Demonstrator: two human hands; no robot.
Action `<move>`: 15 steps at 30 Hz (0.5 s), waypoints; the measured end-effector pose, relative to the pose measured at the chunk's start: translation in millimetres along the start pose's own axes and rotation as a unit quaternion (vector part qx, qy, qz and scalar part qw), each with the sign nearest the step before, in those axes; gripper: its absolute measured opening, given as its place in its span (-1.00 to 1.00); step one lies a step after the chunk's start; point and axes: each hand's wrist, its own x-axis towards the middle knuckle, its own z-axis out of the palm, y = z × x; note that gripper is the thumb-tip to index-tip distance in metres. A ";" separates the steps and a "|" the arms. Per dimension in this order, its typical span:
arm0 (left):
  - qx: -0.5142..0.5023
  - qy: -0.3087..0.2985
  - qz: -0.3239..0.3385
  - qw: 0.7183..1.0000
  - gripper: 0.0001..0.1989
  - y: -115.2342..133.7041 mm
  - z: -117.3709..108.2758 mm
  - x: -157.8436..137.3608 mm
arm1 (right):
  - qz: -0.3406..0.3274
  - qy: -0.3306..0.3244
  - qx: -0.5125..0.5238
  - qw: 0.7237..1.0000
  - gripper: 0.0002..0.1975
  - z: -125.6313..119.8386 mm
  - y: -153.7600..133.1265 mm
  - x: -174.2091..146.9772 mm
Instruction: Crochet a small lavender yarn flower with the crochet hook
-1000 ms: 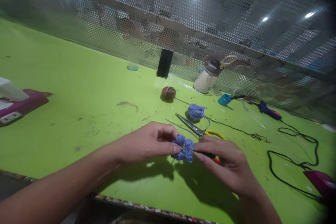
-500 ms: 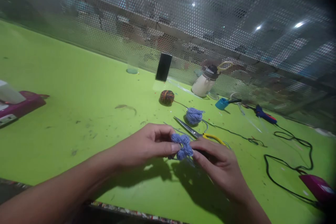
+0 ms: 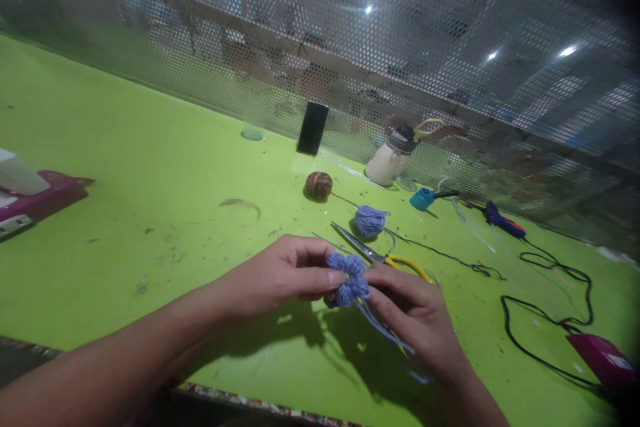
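Between my two hands is a small blue-violet crocheted flower (image 3: 351, 278), held above the green table. My left hand (image 3: 295, 270) pinches its left side, thumb on top and fingers behind. On the right edge of the flower, the thumb and forefinger of my right hand (image 3: 415, 307) are closed on a petal. Loose yarn tails (image 3: 383, 328) hang from the flower's underside toward the lower right, passing by my right thumb. Just beyond my hands lie scissors (image 3: 363, 245) with yellow handles. A ball of blue-violet yarn (image 3: 370, 221) sits behind them.
A multicoloured yarn ball (image 3: 319, 185) lies farther back, near a propped phone (image 3: 312, 128). A bottle (image 3: 387, 161), a blue container (image 3: 423, 199) and a blue glue gun (image 3: 504, 221) with black cord stand right. Purple power strips (image 3: 55, 197) lie left and right; a perforated screen (image 3: 300, 47) runs behind.
The yarn tails have come into clear view, now hanging down to the right past my right thumb. Both hands keep their grip on the flower, which has barely shifted.
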 end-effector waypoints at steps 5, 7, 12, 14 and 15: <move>0.014 -0.020 -0.006 1.000 -0.86 -0.4 -1.0 0.9 | -0.013 -0.017 -0.008 1.000 -0.87 -0.8 2.7 -0.1; 0.017 -0.016 -0.002 1.000 -0.86 -0.8 -0.9 1.0 | -0.010 -0.023 -0.012 1.000 -0.86 -1.3 3.2 -0.3; 0.001 0.010 0.010 1.000 -0.90 -0.4 1.8 0.3 | 0.002 -0.031 -0.011 0.999 -0.86 -0.3 2.4 -1.1; 0.000 0.016 0.018 1.000 -0.91 -0.3 2.5 0.0 | -0.002 -0.028 -0.012 1.000 -0.86 0.4 2.1 -1.6; 0.005 0.020 0.020 1.000 -0.92 -0.4 2.6 0.0 | -0.009 -0.027 -0.013 1.000 -0.85 0.6 2.1 -1.8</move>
